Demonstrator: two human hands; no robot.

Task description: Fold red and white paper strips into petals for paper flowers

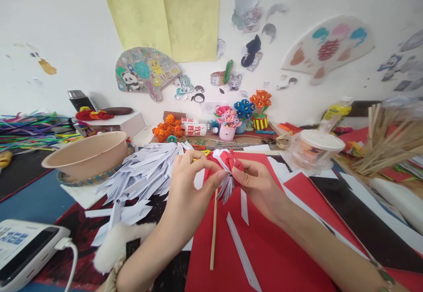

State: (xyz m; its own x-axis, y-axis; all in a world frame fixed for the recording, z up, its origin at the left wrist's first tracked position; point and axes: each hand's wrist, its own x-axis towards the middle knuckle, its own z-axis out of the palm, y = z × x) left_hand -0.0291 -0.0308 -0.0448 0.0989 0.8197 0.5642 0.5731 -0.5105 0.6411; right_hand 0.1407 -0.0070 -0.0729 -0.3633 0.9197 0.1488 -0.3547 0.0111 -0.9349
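Note:
Between my two hands is a red and white folded-paper flower (227,178), held up above a red sheet (274,248). My left hand (194,177) pinches its left side between thumb and fingers. From the right, my right hand (256,184) grips the red folds. A thin wooden stick (214,234) reaches down below the flower; whether it is joined to it I cannot tell. Two folded white paper strips lie on the red sheet, a long strip (243,254) and a shorter strip (244,208). Left of my hands spreads a heap of folded white paper pieces (145,173).
A beige basin (89,155) stands at the left, behind a white device with a cable (29,248). Pots of pipe-cleaner flowers (227,124) line the wall. A lidded cup in plastic (317,146) and a bundle of wooden sticks (390,142) are at the right.

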